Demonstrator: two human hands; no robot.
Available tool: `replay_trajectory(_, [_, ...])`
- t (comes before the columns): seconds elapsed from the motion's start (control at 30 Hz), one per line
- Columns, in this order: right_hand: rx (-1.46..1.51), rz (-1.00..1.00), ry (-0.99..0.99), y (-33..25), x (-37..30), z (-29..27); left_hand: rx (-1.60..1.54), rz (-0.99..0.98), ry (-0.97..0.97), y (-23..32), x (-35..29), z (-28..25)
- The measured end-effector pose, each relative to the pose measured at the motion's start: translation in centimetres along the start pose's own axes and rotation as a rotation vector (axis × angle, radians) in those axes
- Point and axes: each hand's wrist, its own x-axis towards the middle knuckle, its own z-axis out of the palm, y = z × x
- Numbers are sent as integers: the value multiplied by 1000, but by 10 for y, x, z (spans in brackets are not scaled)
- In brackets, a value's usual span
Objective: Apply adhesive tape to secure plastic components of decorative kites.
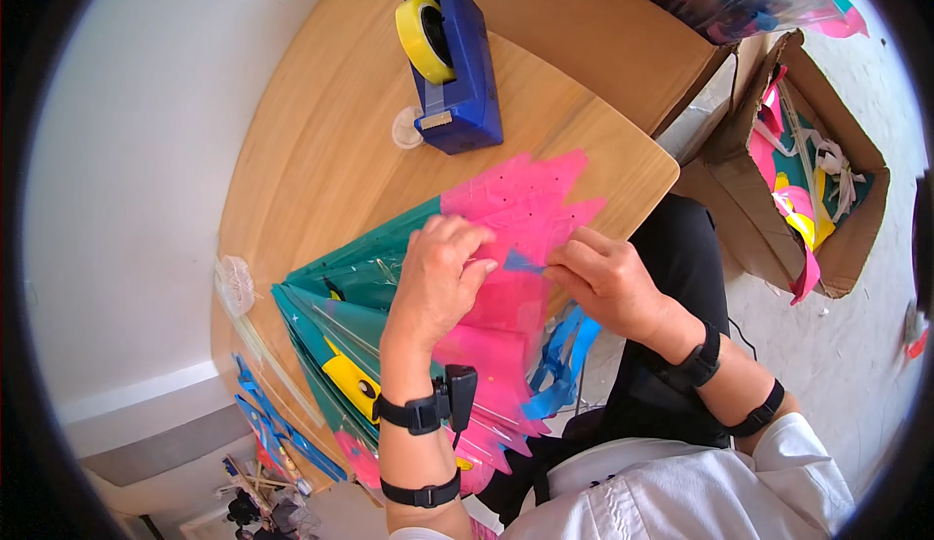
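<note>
Small blue strip sat on the pink end of the plastic sheet stack, near the middle of the table's near edge, between the two hands. Right hand pinched one end of the strip between thumb and forefinger. Left hand lay palm down on the pink sheet, fingertips curled and pressing just beside the strip's other end; whether it actually gripped anything could not be told.

The stack fanned out from pink at the top to teal with yellow patches toward the person's left, overhanging the wooden table. Loose blue ribbons hung off the table edge below the right hand. Both forearms carried black straps; a small black device was on the left wrist.

Farther up the table stood a blue tape dispenser with a yellow roll. To the right on the floor, an open cardboard box held coloured scraps.
</note>
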Motion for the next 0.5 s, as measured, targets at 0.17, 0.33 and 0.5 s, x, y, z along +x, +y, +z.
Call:
replay_trajectory(0.17, [274, 423, 47, 6, 0, -22, -223, -145, -481, 14, -71, -20])
replay_trajectory(0.33, [828, 676, 43, 1, 12, -33, -295, -526, -1154, 27, -141, -15])
replay_trajectory(0.5, [1084, 676, -37, -14, 9, -15, -553, -651, -191, 58, -103, 2])
